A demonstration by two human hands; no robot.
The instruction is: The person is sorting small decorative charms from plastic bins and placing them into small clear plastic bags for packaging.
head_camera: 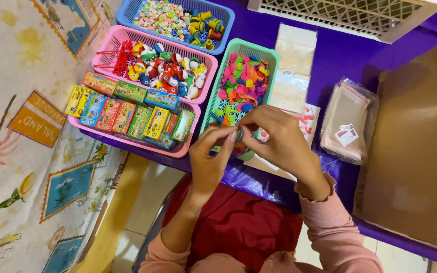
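Observation:
My left hand (209,157) and my right hand (279,139) meet over the near edge of a purple-covered table (340,60). Together their fingertips pinch a small clear packet (253,135) with little coloured pieces in it. Just beyond my fingers stands a green basket (271,55) full of small bright plastic pieces. A clear bag with a red print (307,121) lies on the table under my right hand.
A pink basket of small boxes (127,144), a pink basket of small toys (122,35) and a blue basket (127,12) sit to the left. A stack of clear bags (347,124), a cardboard box (416,146) and a white crate (380,17) lie to the right.

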